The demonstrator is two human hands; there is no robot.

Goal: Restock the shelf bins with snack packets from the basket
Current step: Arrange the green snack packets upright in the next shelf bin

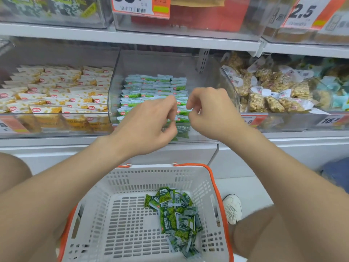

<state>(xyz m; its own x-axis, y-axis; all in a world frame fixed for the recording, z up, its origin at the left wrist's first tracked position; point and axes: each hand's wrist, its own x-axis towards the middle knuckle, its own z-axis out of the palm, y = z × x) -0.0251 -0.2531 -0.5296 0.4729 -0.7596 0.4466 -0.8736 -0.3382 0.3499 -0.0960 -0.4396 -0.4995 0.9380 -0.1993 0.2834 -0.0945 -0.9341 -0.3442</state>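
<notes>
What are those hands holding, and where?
Left hand and right hand curl over green packets in the middle bin; an actual pinch cannot be told.

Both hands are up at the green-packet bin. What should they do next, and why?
Probably tuck packets into the front of the middle bin: the left hand and right hand curl over it, though what they hold is unclear. A pile waits in the basket.
</notes>
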